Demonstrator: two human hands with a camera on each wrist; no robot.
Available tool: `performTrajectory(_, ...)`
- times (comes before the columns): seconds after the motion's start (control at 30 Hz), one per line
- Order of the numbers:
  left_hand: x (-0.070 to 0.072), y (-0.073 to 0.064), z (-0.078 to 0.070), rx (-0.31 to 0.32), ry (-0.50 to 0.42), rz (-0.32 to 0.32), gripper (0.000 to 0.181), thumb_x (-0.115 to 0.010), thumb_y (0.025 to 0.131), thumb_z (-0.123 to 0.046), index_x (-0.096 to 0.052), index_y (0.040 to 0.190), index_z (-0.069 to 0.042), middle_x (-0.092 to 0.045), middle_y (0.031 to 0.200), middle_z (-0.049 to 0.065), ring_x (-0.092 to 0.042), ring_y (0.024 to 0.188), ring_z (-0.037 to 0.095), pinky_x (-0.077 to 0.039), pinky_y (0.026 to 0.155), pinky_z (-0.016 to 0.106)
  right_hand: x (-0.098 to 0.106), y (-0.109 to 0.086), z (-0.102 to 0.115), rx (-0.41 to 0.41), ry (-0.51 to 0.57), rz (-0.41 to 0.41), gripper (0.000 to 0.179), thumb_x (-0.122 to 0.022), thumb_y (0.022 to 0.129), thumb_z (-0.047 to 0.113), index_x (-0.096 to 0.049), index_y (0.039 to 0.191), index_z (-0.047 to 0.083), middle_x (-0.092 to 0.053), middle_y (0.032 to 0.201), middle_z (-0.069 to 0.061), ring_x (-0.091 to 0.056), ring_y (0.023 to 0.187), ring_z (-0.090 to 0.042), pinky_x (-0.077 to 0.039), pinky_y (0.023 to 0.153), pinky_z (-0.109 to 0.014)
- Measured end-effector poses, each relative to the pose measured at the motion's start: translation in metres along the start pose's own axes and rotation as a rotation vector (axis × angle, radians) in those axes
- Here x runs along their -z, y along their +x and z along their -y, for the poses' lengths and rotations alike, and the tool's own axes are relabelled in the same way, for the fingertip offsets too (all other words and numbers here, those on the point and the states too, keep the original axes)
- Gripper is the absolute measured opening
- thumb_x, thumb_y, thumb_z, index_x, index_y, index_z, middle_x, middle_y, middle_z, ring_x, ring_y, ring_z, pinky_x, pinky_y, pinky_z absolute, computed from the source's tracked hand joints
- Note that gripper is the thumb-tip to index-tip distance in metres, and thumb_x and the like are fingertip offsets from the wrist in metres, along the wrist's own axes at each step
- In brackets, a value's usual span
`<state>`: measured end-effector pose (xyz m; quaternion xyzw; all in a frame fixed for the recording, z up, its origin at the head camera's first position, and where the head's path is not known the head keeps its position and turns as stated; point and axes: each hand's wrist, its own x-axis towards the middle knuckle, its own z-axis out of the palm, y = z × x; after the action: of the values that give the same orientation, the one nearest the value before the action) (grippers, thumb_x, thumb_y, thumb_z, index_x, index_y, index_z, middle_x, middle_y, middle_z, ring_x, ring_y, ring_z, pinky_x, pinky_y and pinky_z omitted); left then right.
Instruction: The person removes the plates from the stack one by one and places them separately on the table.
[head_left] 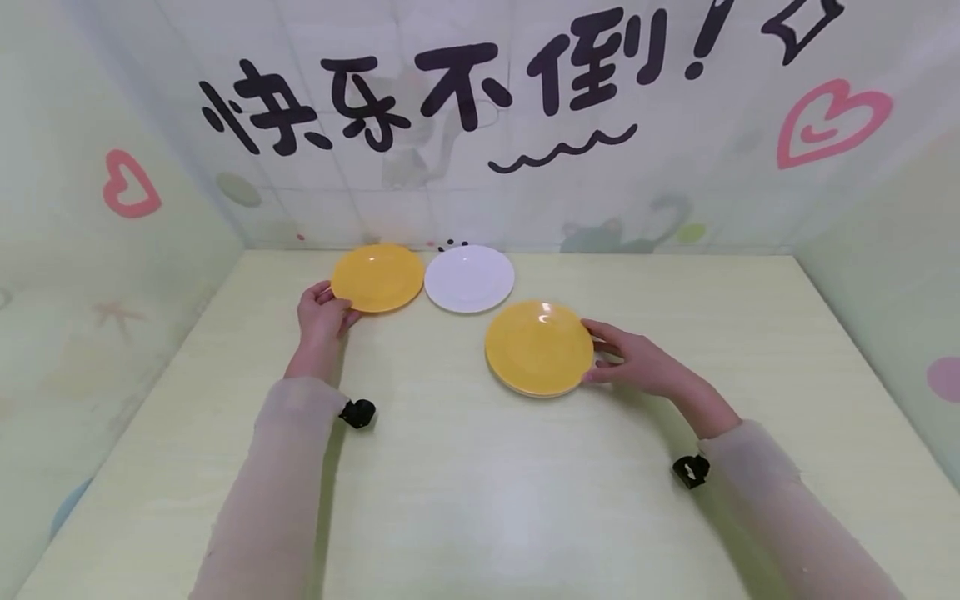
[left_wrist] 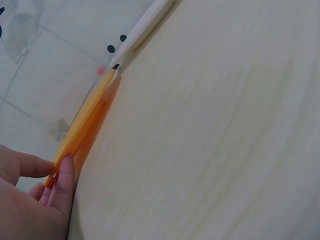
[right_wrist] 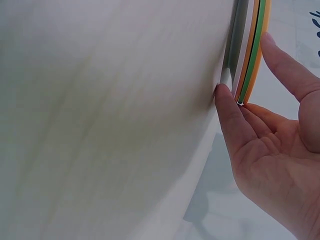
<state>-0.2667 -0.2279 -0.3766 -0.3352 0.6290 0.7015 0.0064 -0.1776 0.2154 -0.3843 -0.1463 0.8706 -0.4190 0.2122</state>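
At the back left, an orange plate [head_left: 377, 278] has its near-left rim pinched by my left hand [head_left: 322, 315]. In the left wrist view that plate [left_wrist: 85, 117] is edge-on above its reflection on the table, the thumb on one face and fingers on the other. A stack of plates [head_left: 538, 348], yellow-orange on top, is right of centre. My right hand [head_left: 630, 358] holds the stack's right rim. Seen side-on by the right wrist camera, the stack [right_wrist: 254, 50] has orange, green and pale layers, thumb at the top plate's edge and fingers at the lower rim.
A white plate [head_left: 469, 279] lies close beside the orange one, near the back wall [head_left: 465, 200] with its black lettering. Pale side walls bound the table [head_left: 480, 500] left and right. Black wrist cameras [head_left: 358, 413] stick out by both sleeves.
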Motion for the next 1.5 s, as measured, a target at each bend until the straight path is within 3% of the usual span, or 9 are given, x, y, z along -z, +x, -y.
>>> performTrajectory(0.23,0.014,0.01,0.007,-0.032,0.166,-0.027,0.063,-0.056,0.097,0.0,-0.034,0.154,-0.016,-0.045,0.114,-0.008,-0.052,0.104,0.005,-0.054,0.099,0.017,-0.009,0.001,0.0,-0.016,0.007,0.011,0.091,-0.075,0.089,0.03,-0.022,0.158,0.004,-0.029,0.163,-0.018,-0.039,0.144,-0.038,-0.045,0.113,-0.047)
performTrajectory(0.37,0.011,0.009,0.007,-0.074,0.186,0.004,0.064,-0.055,0.097,0.0,-0.032,0.155,-0.013,-0.047,0.13,-0.002,-0.05,0.113,0.006,-0.05,0.107,0.02,-0.005,-0.002,0.003,-0.028,-0.014,-0.005,0.089,-0.075,0.089,0.028,-0.023,0.158,0.004,-0.029,0.163,-0.018,-0.039,0.144,-0.038,-0.045,0.113,-0.047)
performTrajectory(0.5,0.009,0.006,0.004,-0.101,0.219,0.012,0.065,-0.056,0.097,-0.003,-0.029,0.155,-0.013,-0.045,0.143,0.002,-0.051,0.111,0.004,-0.049,0.106,0.018,0.001,-0.002,0.003,-0.024,-0.024,-0.001,0.089,-0.075,0.09,0.028,-0.022,0.158,0.004,-0.029,0.163,-0.018,-0.039,0.145,-0.038,-0.044,0.113,-0.047)
performTrajectory(0.6,0.008,0.002,0.003,-0.134,0.242,0.025,0.065,-0.055,0.097,-0.004,-0.027,0.155,-0.011,-0.041,0.153,0.007,-0.051,0.122,0.009,-0.047,0.108,0.019,0.004,-0.001,0.003,-0.014,-0.037,-0.002,0.09,-0.075,0.09,0.03,-0.022,0.158,0.004,-0.029,0.162,-0.018,-0.039,0.145,-0.038,-0.045,0.113,-0.048)
performTrajectory(0.73,0.009,-0.004,0.002,-0.16,0.211,0.061,0.064,-0.054,0.098,-0.004,-0.027,0.156,-0.011,-0.033,0.162,0.008,-0.039,0.144,0.015,-0.042,0.114,0.021,0.008,0.001,0.004,-0.001,-0.05,-0.017,0.089,-0.075,0.09,0.03,-0.023,0.158,0.004,-0.031,0.162,-0.018,-0.039,0.144,-0.038,-0.045,0.113,-0.048)
performTrajectory(0.93,0.017,-0.018,0.0,-0.167,0.15,0.075,0.062,-0.052,0.1,-0.008,-0.027,0.156,-0.014,-0.029,0.163,0.003,-0.031,0.149,0.015,-0.037,0.12,0.023,0.01,0.004,0.007,0.003,-0.054,-0.001,0.09,-0.075,0.09,0.03,-0.022,0.158,0.004,-0.03,0.162,-0.019,-0.04,0.144,-0.038,-0.045,0.113,-0.047)
performTrajectory(1.17,0.016,-0.037,0.003,-0.21,0.103,0.191,0.06,-0.054,0.1,-0.011,-0.029,0.155,-0.014,-0.028,0.164,0.004,-0.034,0.148,0.016,-0.036,0.121,0.026,0.007,0.004,0.005,-0.019,-0.057,-0.012,0.091,-0.076,0.089,0.03,-0.022,0.158,0.005,-0.03,0.162,-0.018,-0.04,0.144,-0.037,-0.045,0.113,-0.047)
performTrajectory(1.27,0.012,-0.046,0.01,-0.195,0.095,0.248,0.061,-0.054,0.1,-0.01,-0.028,0.155,-0.013,-0.029,0.164,0.004,-0.04,0.142,0.015,-0.038,0.12,0.025,0.004,0.003,0.004,-0.017,-0.036,-0.008,0.091,-0.076,0.089,0.03,-0.022,0.158,0.005,-0.03,0.162,-0.018,-0.039,0.144,-0.038,-0.045,0.113,-0.047)
performTrajectory(1.5,-0.014,-0.064,0.029,-0.155,0.067,0.418,0.057,-0.054,0.1,-0.003,-0.032,0.153,-0.005,-0.037,0.159,0.012,-0.056,0.122,0.012,-0.046,0.113,0.028,-0.001,-0.001,0.002,-0.012,-0.032,-0.012,0.09,-0.076,0.089,0.03,-0.024,0.157,0.004,-0.031,0.162,-0.018,-0.04,0.144,-0.038,-0.046,0.112,-0.047)
